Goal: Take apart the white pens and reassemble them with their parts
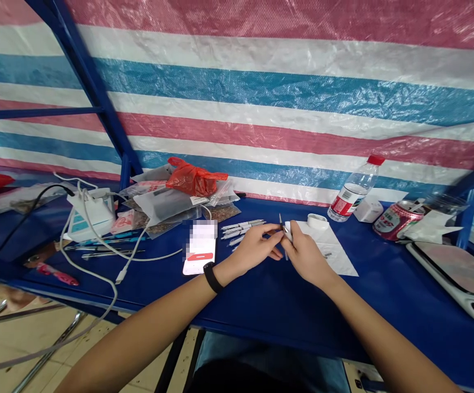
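I'm bringing both hands together above the middle of the tabletop. My left hand is pinching a slim pen piece between thumb and fingertips, and its pointed end is sticking up toward the far edge. My right hand is closing on a small white part right beside it; my fingers are covering so much that I can't tell whether the two are joined. A black band is circling my left wrist.

Several white pens are lying in a loose row just beyond my left hand, toward the far edge. Left of them a lit phone is lying face up. A white sheet is spreading out partly behind my right hand, with a white ring-like piece resting at its far end.

Along the far edge, right of the middle, a red-capped bottle is standing near a red can. A scale is sitting toward the right edge. Left of the middle, a red plastic bag is lying on grey pouches near the far edge, and a pink-handled tool is resting by the near edge at the left.
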`<state>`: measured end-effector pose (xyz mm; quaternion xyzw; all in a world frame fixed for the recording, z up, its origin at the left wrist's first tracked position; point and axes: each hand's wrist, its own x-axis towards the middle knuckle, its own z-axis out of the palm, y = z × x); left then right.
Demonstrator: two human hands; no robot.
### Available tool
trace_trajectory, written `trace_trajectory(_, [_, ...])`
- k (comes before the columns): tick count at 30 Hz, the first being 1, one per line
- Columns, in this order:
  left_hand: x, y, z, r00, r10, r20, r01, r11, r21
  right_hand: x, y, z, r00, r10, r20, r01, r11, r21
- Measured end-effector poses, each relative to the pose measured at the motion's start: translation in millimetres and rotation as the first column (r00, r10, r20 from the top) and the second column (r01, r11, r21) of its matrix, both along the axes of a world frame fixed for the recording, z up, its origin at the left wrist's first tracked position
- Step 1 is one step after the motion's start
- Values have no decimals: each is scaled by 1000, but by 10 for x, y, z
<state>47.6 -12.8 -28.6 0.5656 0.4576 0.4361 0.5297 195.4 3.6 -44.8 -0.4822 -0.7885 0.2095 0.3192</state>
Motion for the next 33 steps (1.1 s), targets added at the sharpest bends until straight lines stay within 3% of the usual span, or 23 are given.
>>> trace_trajectory(3, [-14, 48, -52, 981, 68, 184, -74, 997, 24, -24, 6, -35, 998, 14, -53, -11, 998, 55])
trace_trajectory(7, [-63, 101, -23, 964, 162, 212, -192, 973, 128, -38, 6, -57, 996, 36, -82, -29, 996, 87])
trace_trajectory(11, [-142, 124, 123, 909, 275, 314, -365, 887, 281, -35, 16, -66, 993, 94, -66, -87, 990, 111])
trace_trajectory(14, [-185, 122, 196, 841, 289, 457, -449, 844, 293, -28, 22, -71, 991, 126, -54, -119, 986, 116])
trace_trajectory(16, [-179, 120, 178, 838, 252, 484, -416, 869, 268, -23, 19, -76, 987, 149, -54, -141, 982, 125])
trace_trajectory(19, [-134, 125, 71, 906, 164, 390, -280, 923, 263, -11, 16, -89, 984, 166, -63, -154, 975, 157])
trace_trajectory(23, [-89, 142, -80, 968, 166, 188, -224, 910, 349, 16, 35, -90, 983, 145, -111, -124, 976, 177])
trace_trajectory(27, [-66, 136, -127, 988, 81, 130, -123, 925, 360, 47, 62, -69, 977, 153, -147, -125, 974, 188])
trace_trajectory(33, [-55, 106, -86, 977, 147, 156, -193, 922, 336, 72, 60, -29, 971, 193, -144, -176, 977, 123])
